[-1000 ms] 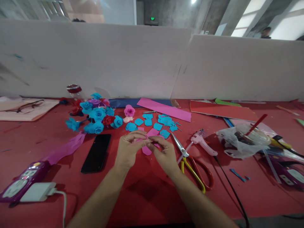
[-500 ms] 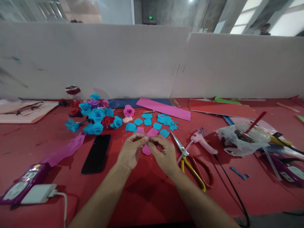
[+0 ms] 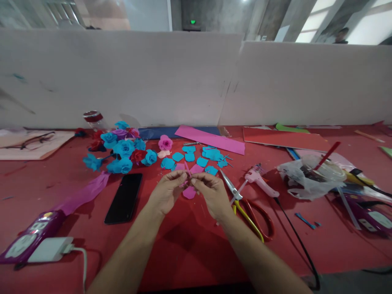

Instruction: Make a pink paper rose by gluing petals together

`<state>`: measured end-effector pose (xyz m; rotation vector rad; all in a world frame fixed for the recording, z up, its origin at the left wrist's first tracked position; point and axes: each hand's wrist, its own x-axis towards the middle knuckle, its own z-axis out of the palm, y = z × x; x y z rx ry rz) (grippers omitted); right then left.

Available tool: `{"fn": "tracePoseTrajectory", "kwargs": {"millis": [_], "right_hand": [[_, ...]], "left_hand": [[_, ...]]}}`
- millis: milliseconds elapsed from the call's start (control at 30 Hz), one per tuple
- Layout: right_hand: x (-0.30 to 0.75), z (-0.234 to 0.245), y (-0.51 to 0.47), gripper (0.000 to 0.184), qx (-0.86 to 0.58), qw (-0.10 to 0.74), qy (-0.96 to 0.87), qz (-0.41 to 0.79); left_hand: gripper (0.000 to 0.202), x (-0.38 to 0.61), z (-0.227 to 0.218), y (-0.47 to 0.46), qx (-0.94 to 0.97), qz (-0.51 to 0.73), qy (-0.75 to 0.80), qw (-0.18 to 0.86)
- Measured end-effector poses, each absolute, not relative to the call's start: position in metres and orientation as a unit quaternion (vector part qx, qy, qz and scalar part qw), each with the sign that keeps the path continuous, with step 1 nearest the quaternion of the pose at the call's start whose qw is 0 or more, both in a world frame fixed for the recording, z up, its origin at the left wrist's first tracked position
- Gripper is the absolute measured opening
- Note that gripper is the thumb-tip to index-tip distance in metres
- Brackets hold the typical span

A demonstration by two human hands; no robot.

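My left hand point(image 3: 168, 188) and my right hand point(image 3: 211, 192) meet over the red table, thumbs and fingertips pinched close together. Between them is a thin pink paper strip point(image 3: 187, 166), whose tip sticks up above the fingers; the rest of it is hidden. Under and behind the fingertips lie pink paper petals point(image 3: 190, 192). Just beyond are several cut blue paper petals point(image 3: 202, 162) and a finished pink paper flower point(image 3: 165, 143). Scissors point(image 3: 241, 200) with red and yellow handles lie right of my right hand.
A bunch of paper flowers point(image 3: 124, 148) and a black phone point(image 3: 123, 198) are on the left, near a purple power strip point(image 3: 33, 234). To the right lie a pink glue gun point(image 3: 260, 179) with its cord and a bagged cup point(image 3: 318, 169). A white partition point(image 3: 122, 77) stands behind.
The fingertips have shifted slightly, and the tip of the pink strip now shows upright above them. The hands stay together in nearly the same place.
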<state>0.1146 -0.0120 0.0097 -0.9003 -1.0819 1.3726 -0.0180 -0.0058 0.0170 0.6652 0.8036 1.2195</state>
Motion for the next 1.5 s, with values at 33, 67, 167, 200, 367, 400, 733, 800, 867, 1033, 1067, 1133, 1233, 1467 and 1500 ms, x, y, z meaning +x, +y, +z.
{"fn": "tracePoseTrajectory", "kwargs": {"millis": [33,67,167,200,367,400,733,800,867,1033,1067,1133,1233,1467,1500], "right_hand": [[0.115,0.009,-0.012,0.007,-0.373,0.553,-0.453,0.592],[0.115,0.009,-0.011,0.007,-0.364,0.55,-0.449,0.603],[0.114,0.01,-0.012,0.005,-0.348,0.536,-0.441,0.63],[0.113,0.01,-0.012,0.005,-0.347,0.531,-0.44,0.636],[0.11,0.009,-0.014,0.011,-0.35,0.518,-0.461,0.63],[0.11,0.008,-0.013,0.012,-0.349,0.517,-0.466,0.628],[0.11,0.002,-0.011,0.012,-0.389,0.519,-0.527,0.549],[0.11,0.003,-0.011,0.012,-0.394,0.529,-0.501,0.561],[0.11,0.004,-0.011,0.013,-0.395,0.537,-0.471,0.577],[0.111,0.007,-0.012,0.011,-0.382,0.536,-0.468,0.591],[0.111,0.007,-0.012,0.011,-0.379,0.531,-0.474,0.591],[0.111,0.006,-0.012,0.013,-0.374,0.521,-0.486,0.594],[0.11,0.004,-0.013,0.014,-0.367,0.515,-0.49,0.601],[0.108,0.002,-0.014,0.015,-0.371,0.513,-0.47,0.615],[0.108,0.002,-0.014,0.015,-0.369,0.512,-0.473,0.614]], "left_hand": [[0.012,-0.018,0.017,-0.006,0.303,0.545,0.362,0.693],[0.012,-0.019,0.018,-0.006,0.307,0.544,0.366,0.69],[0.015,-0.019,0.019,-0.007,0.31,0.544,0.38,0.681],[0.016,-0.019,0.019,-0.007,0.31,0.546,0.383,0.677],[0.016,-0.019,0.021,-0.006,0.307,0.552,0.385,0.673],[0.016,-0.019,0.021,-0.006,0.302,0.552,0.389,0.673],[0.017,-0.014,0.012,-0.005,0.274,0.572,0.42,0.649],[0.017,-0.014,0.011,-0.005,0.278,0.579,0.415,0.645],[0.018,-0.014,0.012,-0.005,0.291,0.568,0.407,0.654],[0.017,-0.017,0.016,-0.006,0.321,0.548,0.411,0.654],[0.017,-0.017,0.016,-0.005,0.322,0.547,0.413,0.653],[0.016,-0.017,0.017,-0.005,0.317,0.546,0.416,0.654],[0.019,-0.016,0.019,-0.004,0.288,0.556,0.427,0.652],[0.022,-0.016,0.019,-0.004,0.25,0.549,0.452,0.658],[0.021,-0.017,0.017,-0.004,0.247,0.546,0.451,0.661]]}}
